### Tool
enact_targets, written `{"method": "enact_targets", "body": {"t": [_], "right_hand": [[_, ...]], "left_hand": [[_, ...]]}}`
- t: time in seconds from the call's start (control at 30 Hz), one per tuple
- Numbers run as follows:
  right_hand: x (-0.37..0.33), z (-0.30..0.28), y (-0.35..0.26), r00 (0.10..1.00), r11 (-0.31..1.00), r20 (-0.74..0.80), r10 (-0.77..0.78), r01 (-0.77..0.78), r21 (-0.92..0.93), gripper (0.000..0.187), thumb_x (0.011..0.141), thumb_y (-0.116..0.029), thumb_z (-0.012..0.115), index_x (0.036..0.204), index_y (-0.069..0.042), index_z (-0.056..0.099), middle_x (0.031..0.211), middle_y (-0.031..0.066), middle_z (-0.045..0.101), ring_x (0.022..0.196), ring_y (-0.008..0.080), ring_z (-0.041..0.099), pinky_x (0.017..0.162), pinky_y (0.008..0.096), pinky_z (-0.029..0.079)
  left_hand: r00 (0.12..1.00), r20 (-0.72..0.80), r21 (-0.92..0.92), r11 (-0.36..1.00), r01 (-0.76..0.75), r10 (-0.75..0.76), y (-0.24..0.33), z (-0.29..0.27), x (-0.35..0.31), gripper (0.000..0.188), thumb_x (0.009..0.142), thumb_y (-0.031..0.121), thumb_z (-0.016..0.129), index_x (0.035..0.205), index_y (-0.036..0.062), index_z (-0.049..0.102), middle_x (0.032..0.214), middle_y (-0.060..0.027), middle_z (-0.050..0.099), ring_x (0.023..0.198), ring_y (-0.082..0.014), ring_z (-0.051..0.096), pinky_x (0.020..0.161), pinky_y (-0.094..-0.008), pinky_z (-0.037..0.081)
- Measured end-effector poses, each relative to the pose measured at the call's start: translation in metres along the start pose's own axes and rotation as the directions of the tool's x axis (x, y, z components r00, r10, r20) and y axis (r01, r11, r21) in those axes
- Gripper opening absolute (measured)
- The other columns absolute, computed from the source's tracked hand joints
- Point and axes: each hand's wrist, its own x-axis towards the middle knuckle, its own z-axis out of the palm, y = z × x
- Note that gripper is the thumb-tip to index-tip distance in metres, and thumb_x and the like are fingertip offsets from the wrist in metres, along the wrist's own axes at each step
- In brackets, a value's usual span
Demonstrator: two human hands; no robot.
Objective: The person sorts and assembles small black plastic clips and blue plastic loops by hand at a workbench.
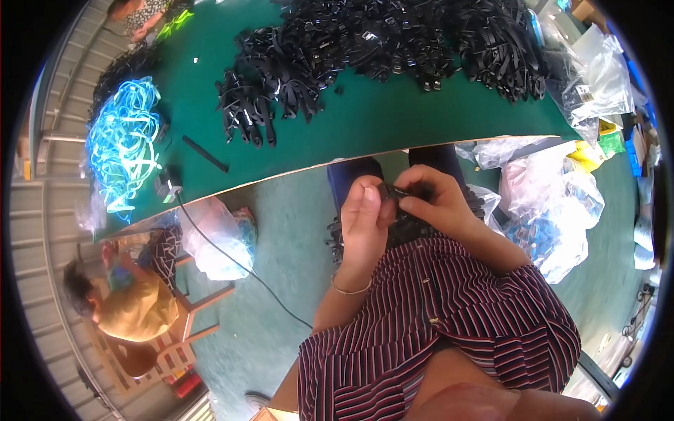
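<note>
My left hand (366, 219) and my right hand (441, 203) meet above my lap, just off the near edge of the table. Between their fingertips is a small black strap piece (396, 191), pinched from both sides; its exact kind is too small to make out. More black straps (408, 230) lie on my lap under the hands, partly covered by them. Across the far side of the green table (302, 151) spreads a big heap of black straps (365, 45) with small buckles, some gathered in bunches.
Bright blue-white cords (126, 140) are piled at the table's left end. Near them lie a single black strip (205, 154) and a small grey box (168, 186) with a trailing cable (235, 261). Filled plastic bags (551, 203) stand at right. A seated person (137, 309) works at left.
</note>
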Motion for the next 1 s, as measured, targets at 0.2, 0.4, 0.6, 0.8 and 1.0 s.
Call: {"method": "enact_targets", "body": {"t": [0.2, 0.4, 0.6, 0.8, 1.0], "right_hand": [[0.001, -0.002, -0.001, 0.999, 0.986, 0.046, -0.024, 0.031, -0.164, 0.019, 0.077, 0.003, 0.062, 0.095, 0.000, 0.056, 0.089, 0.0023, 0.056, 0.079, 0.0068, 0.054, 0.069, 0.0210, 0.045], [0.001, 0.001, 0.002, 0.982, 0.962, 0.015, -0.190, 0.189, -0.199, 0.022, 0.074, 0.006, 0.060, 0.095, 0.000, 0.055, 0.089, 0.0045, 0.054, 0.079, 0.0101, 0.053, 0.070, 0.0223, 0.043], [0.007, -0.006, 0.001, 0.971, 0.931, 0.044, -0.235, 0.237, -0.276, 0.023, 0.072, 0.008, 0.059, 0.092, -0.001, 0.052, 0.093, 0.0065, 0.050, 0.085, 0.0141, 0.051, 0.072, 0.0270, 0.042], [0.009, -0.010, 0.003, 0.919, 0.839, 0.123, -0.375, 0.393, -0.376, 0.017, 0.072, 0.002, 0.059, 0.087, -0.003, 0.052, 0.103, 0.0062, 0.046, 0.084, 0.0150, 0.048, 0.070, 0.0262, 0.040], [0.003, -0.004, 0.010, 0.986, 0.898, 0.160, -0.045, -0.030, 0.440, 0.008, 0.081, -0.005, 0.055, 0.088, -0.004, 0.053, 0.103, 0.0028, 0.045, 0.081, 0.0095, 0.044, 0.069, 0.0230, 0.038]], "left_hand": [[0.998, 0.016, -0.120, 0.990, 0.067, -0.066, -0.003, -0.005, -0.002, 0.025, 0.094, 0.029, 0.043, 0.102, 0.0049, 0.046, 0.067, 0.0026, 0.038, 0.058, -0.0056, 0.033, 0.051, -0.0203, 0.027], [0.995, 0.012, -0.054, 0.993, 0.102, -0.102, -0.011, -0.004, -0.002, 0.025, 0.094, 0.029, 0.044, 0.101, 0.0057, 0.047, 0.069, 0.0020, 0.042, 0.059, -0.0047, 0.035, 0.051, -0.0194, 0.028], [0.999, -0.044, 0.239, 0.971, 0.026, -0.016, -0.014, -0.014, -0.002, 0.014, 0.093, 0.019, 0.047, 0.095, 0.0054, 0.050, 0.067, 0.0026, 0.047, 0.058, -0.0036, 0.039, 0.051, -0.0180, 0.032], [0.990, 0.013, 0.651, 0.750, -0.118, 0.144, 0.000, -0.016, -0.006, 0.008, 0.087, 0.003, 0.054, 0.094, 0.0014, 0.052, 0.074, -0.0002, 0.053, 0.066, -0.0052, 0.048, 0.062, -0.0190, 0.042], [0.986, 0.123, 0.550, 0.819, -0.164, 0.115, 0.010, -0.014, -0.007, 0.011, 0.087, 0.000, 0.052, 0.098, -0.0004, 0.053, 0.087, -0.0031, 0.055, 0.075, -0.0064, 0.051, 0.065, -0.0200, 0.043]]}}
